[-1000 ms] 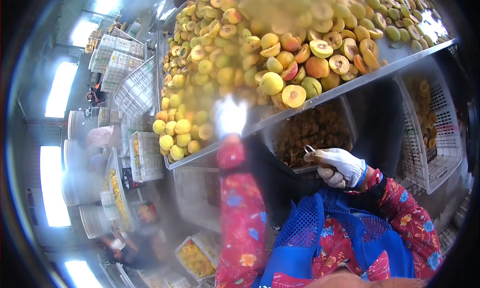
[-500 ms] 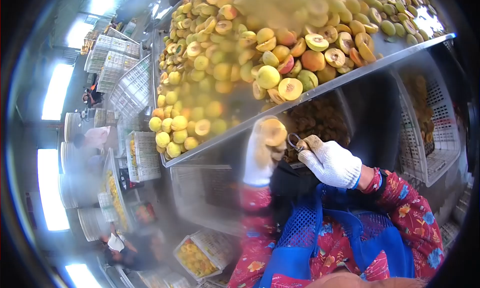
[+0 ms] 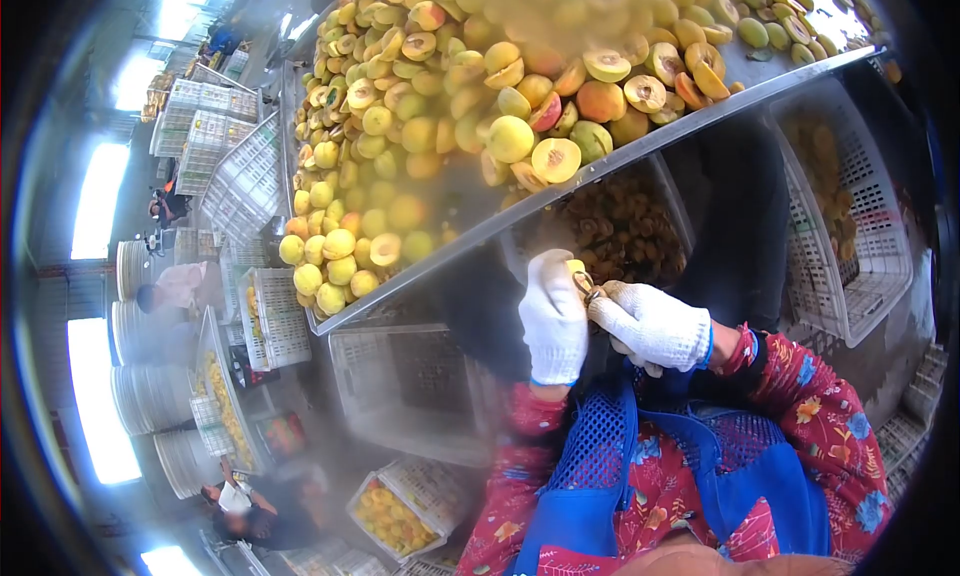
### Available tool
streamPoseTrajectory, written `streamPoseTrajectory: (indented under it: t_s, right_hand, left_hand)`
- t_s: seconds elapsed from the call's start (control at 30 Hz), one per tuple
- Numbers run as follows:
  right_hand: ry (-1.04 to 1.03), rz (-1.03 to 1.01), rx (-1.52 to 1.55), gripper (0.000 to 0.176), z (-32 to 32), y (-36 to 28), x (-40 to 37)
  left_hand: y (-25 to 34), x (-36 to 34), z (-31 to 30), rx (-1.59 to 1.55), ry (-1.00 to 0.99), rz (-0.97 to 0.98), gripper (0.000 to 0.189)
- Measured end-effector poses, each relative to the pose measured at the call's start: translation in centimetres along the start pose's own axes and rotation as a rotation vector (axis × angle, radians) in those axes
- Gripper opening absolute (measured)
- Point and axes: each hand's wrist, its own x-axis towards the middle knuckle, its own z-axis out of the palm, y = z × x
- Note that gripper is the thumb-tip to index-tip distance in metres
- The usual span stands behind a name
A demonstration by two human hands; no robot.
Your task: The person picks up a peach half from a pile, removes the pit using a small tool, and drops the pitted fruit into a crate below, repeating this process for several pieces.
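My left hand (image 3: 555,316), in a white knit glove, is closed around a peach half (image 3: 575,267), of which only a small yellow part shows past the fingers. My right hand (image 3: 660,326), gloved too, grips a small metal loop tool (image 3: 588,288) whose ring end meets the fruit. Both hands are together in front of my body, below the metal table's edge. Just beyond them, under the table, brown peach stones (image 3: 615,221) fill a container. On the metal table (image 3: 480,226) lie many whole and halved peaches (image 3: 510,138).
A white perforated crate (image 3: 850,216) with brown contents stands at right. Another crate (image 3: 400,376) sits below the table at left, and one holding yellow fruit (image 3: 400,511) stands nearer. Stacked crates (image 3: 205,126) and other people (image 3: 245,506) are at far left.
My left hand has come down and turned, its back now facing the camera, and the peach half has met the loop tool. The right hand stays beside it, slightly lower.
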Motion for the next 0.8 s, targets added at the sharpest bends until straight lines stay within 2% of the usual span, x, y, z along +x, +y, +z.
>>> streamPoseTrajectory:
  t_s: [0.03,0.1,0.13,0.17,0.23,0.33,0.37,0.4,0.5,0.6,0.63,0.73,0.8]
  right_hand:
    - [-0.063,0.100,0.106,0.044,-0.1,0.0,0.0]
    - [-0.146,0.122,0.224,0.039,-0.3,1.3,0.3]
    - [-0.188,0.132,0.282,0.037,-0.4,1.6,0.4]
    - [-0.166,0.140,0.292,0.037,-0.4,1.6,0.3]
    - [-0.126,0.161,0.315,0.036,0.1,1.4,0.1]
    - [-0.252,0.185,0.560,0.042,-1.2,2.7,0.4]
    - [-0.427,0.217,0.871,0.038,-1.7,4.5,1.0]
    - [-0.360,0.217,0.796,0.037,-1.7,4.2,1.0]
    - [-0.124,0.247,0.570,0.036,-0.3,3.2,0.1]
    - [-0.260,0.199,0.739,0.037,-1.0,4.8,0.5]
    - [-0.265,0.262,0.793,0.036,-1.2,4.5,0.5]
    - [-0.821,0.307,1.411,0.038,-2.3,6.6,2.1]
    - [-0.858,0.350,1.567,0.039,-2.5,6.9,2.1]
  left_hand:
    - [0.8,-0.2,0.4,0.104,0.037,-0.066,0.036]
    - [0.6,-0.2,0.3,0.057,-0.016,-0.092,0.037]
    - [0.5,0.0,0.2,0.033,-0.041,-0.105,0.037]
    - [-0.4,0.5,-0.1,-0.117,-0.128,-0.220,0.036]
    - [0.2,0.2,0.5,-0.018,-0.077,-0.193,0.037]
    - [0.6,-0.4,1.4,0.084,-0.032,-0.128,0.040]
    - [0.5,-0.6,1.5,0.066,-0.037,-0.105,0.042]
    - [0.4,-0.4,1.6,0.048,-0.042,-0.078,0.043]
    - [-2.0,1.0,1.5,-0.014,-0.309,-0.220,0.049]
    - [-1.7,1.2,1.6,-0.083,-0.366,-0.328,0.052]
    - [-2.1,0.7,2.0,-0.112,-0.304,-0.308,0.049]
    - [-2.1,-0.3,2.8,-0.149,-0.116,-0.019,0.044]
    - [-3.4,0.1,2.8,-0.277,-0.203,-0.028,0.039]
